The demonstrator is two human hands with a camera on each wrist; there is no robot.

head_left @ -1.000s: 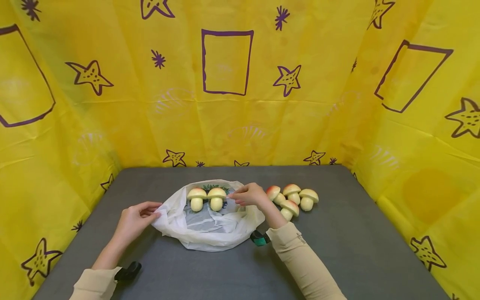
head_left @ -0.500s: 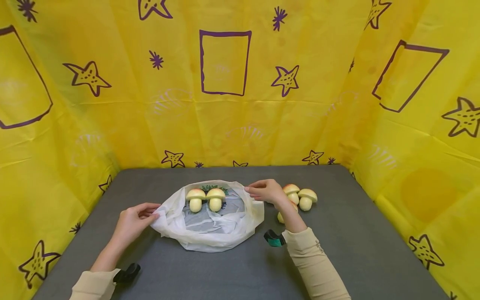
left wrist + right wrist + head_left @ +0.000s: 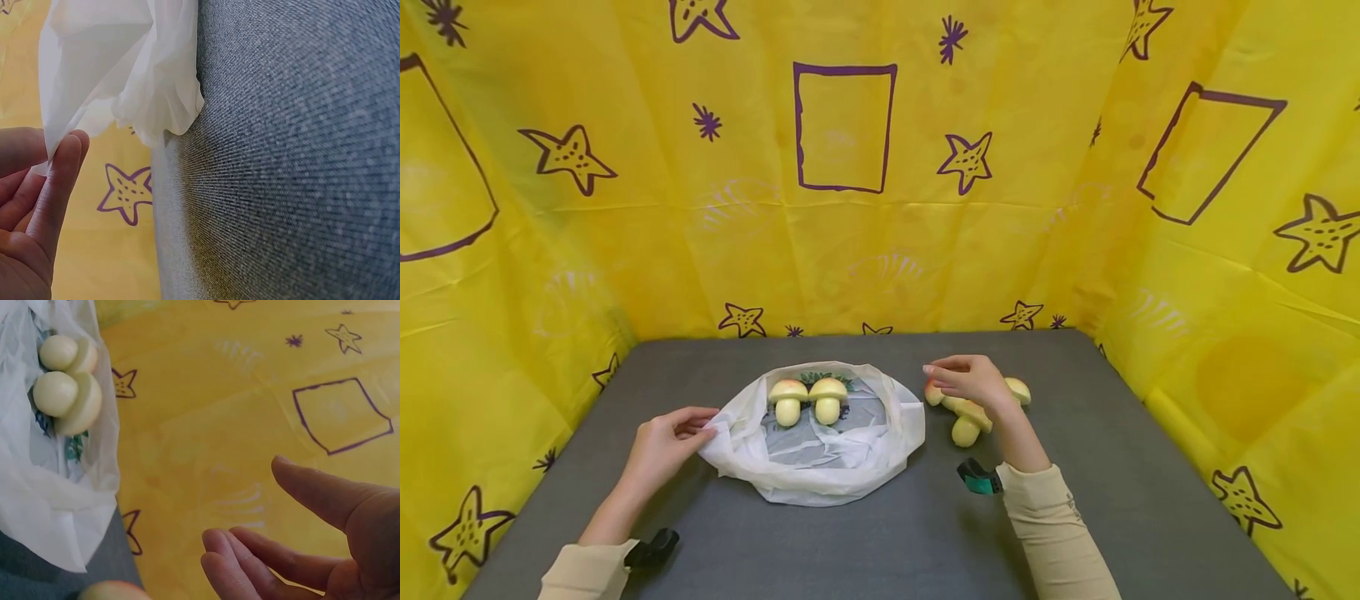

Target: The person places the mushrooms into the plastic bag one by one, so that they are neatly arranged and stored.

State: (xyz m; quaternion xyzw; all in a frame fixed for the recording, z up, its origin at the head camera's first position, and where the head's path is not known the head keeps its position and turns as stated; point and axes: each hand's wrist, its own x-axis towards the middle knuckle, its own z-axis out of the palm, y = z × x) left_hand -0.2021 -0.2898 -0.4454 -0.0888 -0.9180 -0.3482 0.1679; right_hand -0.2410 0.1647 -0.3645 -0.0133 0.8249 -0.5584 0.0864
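A white plastic bag (image 3: 820, 482) lies with its mouth spread wide on the table. Inside it, side by side, are two toy mushrooms (image 3: 827, 402) with cream stems and reddish-yellow caps. My left hand (image 3: 662, 446) pinches the bag's left rim between thumb and fingers, as the left wrist view confirms at the bag's edge (image 3: 94, 69). Over a group of several loose mushrooms (image 3: 966, 429) right of the bag hovers my right hand (image 3: 981, 385), thumb and fingers apart and holding nothing. It partly hides those mushrooms in the head view.
The dark grey table (image 3: 820, 550) is enclosed at the back and sides by a yellow cloth (image 3: 850, 250) printed with purple stars and frames. A black wrist camera (image 3: 653, 548) is strapped at the left sleeve, another (image 3: 979, 477) at the right.
My right hand has drawn back from inside the bag, moving right over its rim to above the loose mushrooms. The left hand keeps its pinch on the bag, and the two mushrooms inside stay put.
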